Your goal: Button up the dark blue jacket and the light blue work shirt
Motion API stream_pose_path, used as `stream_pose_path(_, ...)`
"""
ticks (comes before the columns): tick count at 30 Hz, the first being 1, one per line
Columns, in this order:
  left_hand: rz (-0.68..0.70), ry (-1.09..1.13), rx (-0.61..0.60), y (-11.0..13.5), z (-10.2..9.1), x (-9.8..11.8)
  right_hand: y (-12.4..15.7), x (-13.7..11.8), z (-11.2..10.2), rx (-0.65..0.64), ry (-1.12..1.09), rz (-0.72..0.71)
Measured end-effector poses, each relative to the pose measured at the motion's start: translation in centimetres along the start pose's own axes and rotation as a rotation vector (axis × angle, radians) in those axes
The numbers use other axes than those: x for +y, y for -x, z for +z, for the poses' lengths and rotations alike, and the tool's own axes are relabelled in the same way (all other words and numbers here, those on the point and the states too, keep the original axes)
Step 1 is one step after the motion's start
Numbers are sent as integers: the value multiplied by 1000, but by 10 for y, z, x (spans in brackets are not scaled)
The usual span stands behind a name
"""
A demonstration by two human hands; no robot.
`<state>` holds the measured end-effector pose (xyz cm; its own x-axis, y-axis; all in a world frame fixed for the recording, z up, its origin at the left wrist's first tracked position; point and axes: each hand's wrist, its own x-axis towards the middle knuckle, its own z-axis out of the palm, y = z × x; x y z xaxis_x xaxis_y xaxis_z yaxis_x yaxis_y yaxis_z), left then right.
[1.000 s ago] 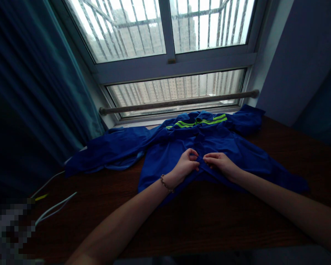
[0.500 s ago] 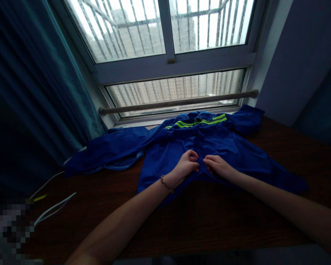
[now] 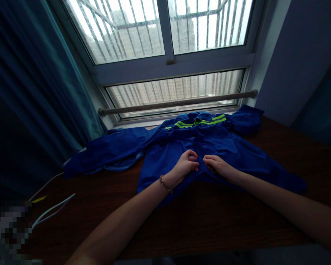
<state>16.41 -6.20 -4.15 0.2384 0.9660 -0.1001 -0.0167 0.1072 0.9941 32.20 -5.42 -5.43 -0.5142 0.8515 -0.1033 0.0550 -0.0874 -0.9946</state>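
A blue jacket (image 3: 242, 154) with neon green stripes near its collar lies spread on a dark wooden table (image 3: 198, 224). My left hand (image 3: 185, 165), with a bead bracelet on the wrist, pinches the jacket's front edge at the middle. My right hand (image 3: 217, 164) pinches the fabric right beside it, fingertips almost touching the left hand's. Both hands are closed on the cloth. One sleeve (image 3: 107, 151) stretches out to the left.
A window (image 3: 165, 55) with bars and a wooden rod (image 3: 176, 102) runs behind the table. A teal curtain (image 3: 35, 92) hangs at the left. White cables (image 3: 53, 208) lie on the table's left part. A purple wall stands at the right.
Both hands stay pinched on the jacket's front; the fingers have shifted only slightly closer together. The jacket lies as before.
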Motion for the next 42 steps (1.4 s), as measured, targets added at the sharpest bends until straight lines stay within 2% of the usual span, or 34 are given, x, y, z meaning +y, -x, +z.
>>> stream_pose_path(7, 14, 6, 13, 6, 3, 7, -1, -1, 0, 37, -52, 51)
stream_pose_path(12, -36, 21, 9, 6, 4, 11, 1, -1, 2, 60, -19, -17)
stream_pose_path(14, -88, 42, -6, 6, 3, 13, 2, 1, 3, 93, 66, -66)
stream_pose_path(17, -181, 6, -66, 5, 0, 13, 3, 4, 4, 158, 228, -213)
stream_pose_path(21, -173, -122, -146, 6, -1, 9, 3, 8, 3, 212, 345, -355)
stream_pose_path(23, -139, -121, -180, 7, -1, 9, 3, 8, 3, 208, 321, -336)
stream_pose_path(30, -115, -87, -225, 9, -1, 12, 4, 2, 7, 167, 19, -104)
stream_pose_path(36, -78, -66, -290, 7, -4, 9, 1, 6, 4, 123, -191, -32)
stream_pose_path(42, -59, -83, -300, 8, -4, 11, 0, 3, 2, 102, -257, 53)
